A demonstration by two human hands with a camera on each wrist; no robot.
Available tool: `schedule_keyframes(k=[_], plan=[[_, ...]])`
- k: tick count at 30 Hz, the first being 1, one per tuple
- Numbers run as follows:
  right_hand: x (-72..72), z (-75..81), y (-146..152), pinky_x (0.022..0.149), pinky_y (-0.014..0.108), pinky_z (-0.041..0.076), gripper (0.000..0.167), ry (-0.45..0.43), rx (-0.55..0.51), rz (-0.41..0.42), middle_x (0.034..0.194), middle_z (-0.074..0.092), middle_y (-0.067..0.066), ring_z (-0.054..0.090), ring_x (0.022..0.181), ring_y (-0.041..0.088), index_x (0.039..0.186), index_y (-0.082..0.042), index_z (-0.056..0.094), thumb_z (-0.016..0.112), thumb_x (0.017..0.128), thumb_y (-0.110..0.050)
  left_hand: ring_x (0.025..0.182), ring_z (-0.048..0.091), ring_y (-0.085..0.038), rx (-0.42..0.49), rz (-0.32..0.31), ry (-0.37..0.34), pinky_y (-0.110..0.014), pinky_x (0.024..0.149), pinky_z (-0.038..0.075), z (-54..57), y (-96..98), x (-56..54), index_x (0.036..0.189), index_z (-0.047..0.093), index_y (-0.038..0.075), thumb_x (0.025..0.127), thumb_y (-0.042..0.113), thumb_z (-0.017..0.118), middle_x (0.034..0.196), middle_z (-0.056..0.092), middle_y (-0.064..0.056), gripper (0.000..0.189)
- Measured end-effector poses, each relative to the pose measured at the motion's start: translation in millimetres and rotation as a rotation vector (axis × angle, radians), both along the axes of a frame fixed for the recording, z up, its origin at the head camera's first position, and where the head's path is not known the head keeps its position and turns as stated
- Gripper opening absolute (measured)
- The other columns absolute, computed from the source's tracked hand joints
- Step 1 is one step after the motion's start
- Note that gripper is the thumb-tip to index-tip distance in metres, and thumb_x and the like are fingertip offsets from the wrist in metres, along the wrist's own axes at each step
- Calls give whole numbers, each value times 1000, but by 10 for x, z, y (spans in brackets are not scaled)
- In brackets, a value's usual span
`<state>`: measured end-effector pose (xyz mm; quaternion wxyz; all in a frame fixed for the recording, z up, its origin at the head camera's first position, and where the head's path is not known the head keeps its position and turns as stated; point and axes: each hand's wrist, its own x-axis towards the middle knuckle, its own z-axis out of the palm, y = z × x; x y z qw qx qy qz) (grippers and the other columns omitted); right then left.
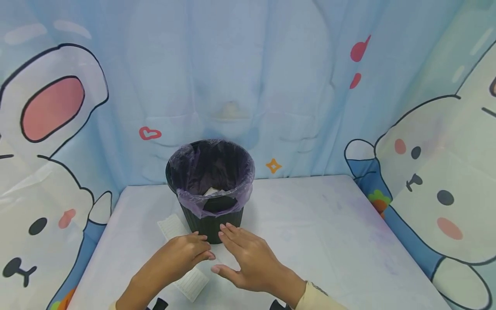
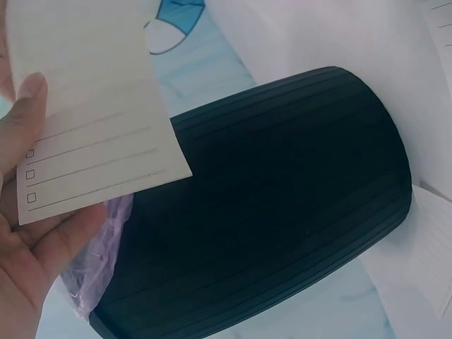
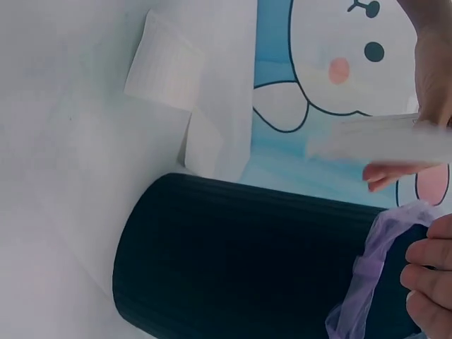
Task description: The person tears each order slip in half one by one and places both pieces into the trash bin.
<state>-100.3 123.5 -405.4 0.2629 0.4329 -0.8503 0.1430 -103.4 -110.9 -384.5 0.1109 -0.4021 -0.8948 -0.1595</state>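
Observation:
In the left wrist view, my left hand (image 2: 28, 247) pinches a cream checklist sheet (image 2: 99, 141) printed with lines and small boxes. That sheet looks blurred in the right wrist view, beside the bin's top. The head view places my left hand (image 1: 176, 258) just before a black ribbed bin (image 1: 211, 226), where the sheet hardly shows against the white table. My right hand (image 1: 252, 260) is held to the right with fingers extended and thumb apart. A purple bag (image 1: 244, 193) lines the bin and folds over its rim. Inside lies a pale scrap (image 1: 211, 191).
Lined papers (image 1: 193, 284) lie on the white tabletop (image 1: 310, 241), partly hidden by my left hand and wrist. Another part of them (image 1: 170, 226) shows at the bin's left side. A blue cartoon-print curtain (image 1: 232, 77) hangs behind the table and along both sides.

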Motion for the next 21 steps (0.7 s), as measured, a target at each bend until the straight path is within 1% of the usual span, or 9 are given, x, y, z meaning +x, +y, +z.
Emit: schedule_keyframes(k=[3, 7, 10, 14, 16, 21], plan=[[4, -1, -47, 104, 39, 53, 60, -54, 32, -1, 137, 63, 13, 59, 131, 25, 130, 0, 65, 59, 98, -50, 105, 73, -29, 0, 8, 2, -38, 88, 60, 1, -19, 8, 96, 78, 11, 96, 28, 66, 105, 77, -6, 20], [-28, -23, -84, 105, 39, 52, 59, -77, 86, 13, 138, 62, 14, 58, 132, 24, 132, 0, 64, 55, 101, -49, 104, 73, -27, -8, 15, 24, -38, 89, 60, 2, -31, 10, 99, 78, 9, 94, 24, 68, 104, 77, -6, 19], [-65, -44, -96, 104, 37, 52, 52, -48, 124, 21, 138, 62, 15, 58, 131, 24, 132, 0, 64, 53, 104, -42, 103, 74, -25, -6, -5, 48, -38, 91, 59, -7, -34, 1, 97, 78, 9, 94, 23, 69, 101, 78, -3, 17], [-99, -57, -114, 102, 35, 54, 43, -5, 138, 40, 135, 64, 13, 62, 127, 23, 129, -1, 66, 55, 104, -33, 101, 74, -24, 12, -28, 63, -39, 93, 59, -19, -46, -1, 93, 78, 11, 95, 27, 66, 96, 78, 2, 20], [-108, -59, -120, 101, 34, 54, 40, 2, 138, 49, 134, 65, 12, 63, 126, 22, 128, -1, 67, 55, 104, -32, 101, 74, -23, 13, -29, 68, -38, 93, 59, -25, -55, 0, 93, 77, 12, 95, 28, 65, 95, 78, 3, 20], [-125, -67, -123, 101, 34, 55, 37, 1, 146, 59, 132, 66, 11, 64, 124, 22, 126, -2, 69, 57, 103, -29, 102, 74, -23, -8, -23, 63, -35, 91, 59, -21, -53, -4, 95, 77, 10, 94, 24, 68, 96, 78, 2, 17]])
